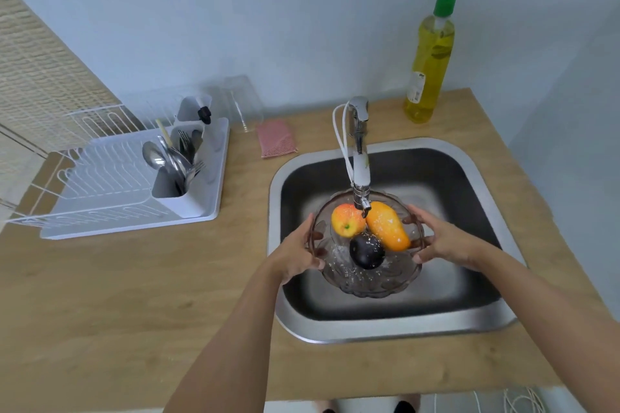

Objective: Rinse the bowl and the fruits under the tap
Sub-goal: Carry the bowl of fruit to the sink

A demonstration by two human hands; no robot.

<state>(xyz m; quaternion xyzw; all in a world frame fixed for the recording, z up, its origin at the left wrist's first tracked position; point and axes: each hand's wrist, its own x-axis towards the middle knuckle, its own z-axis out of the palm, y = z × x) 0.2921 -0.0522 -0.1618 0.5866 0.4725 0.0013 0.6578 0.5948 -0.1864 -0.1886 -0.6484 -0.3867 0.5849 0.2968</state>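
Observation:
A clear, smoky glass bowl (365, 282) hangs over the steel sink (483, 178), just under the tap spout (361, 178). Inside it lie a red-yellow apple (347, 220), an orange mango (387, 226) and a dark plum (366, 251). Water splashes over the fruits and the bowl's bottom. My left hand (297, 253) grips the bowl's left rim. My right hand (443, 241) grips the right rim. The spout tip hides a small part of the apple and mango.
A white dish rack (110, 191) with cutlery stands on the wooden counter (134, 295) at the left. A pink sponge cloth (276, 139) lies behind the sink. A yellow soap bottle (431, 57) with a green pump stands at the back right.

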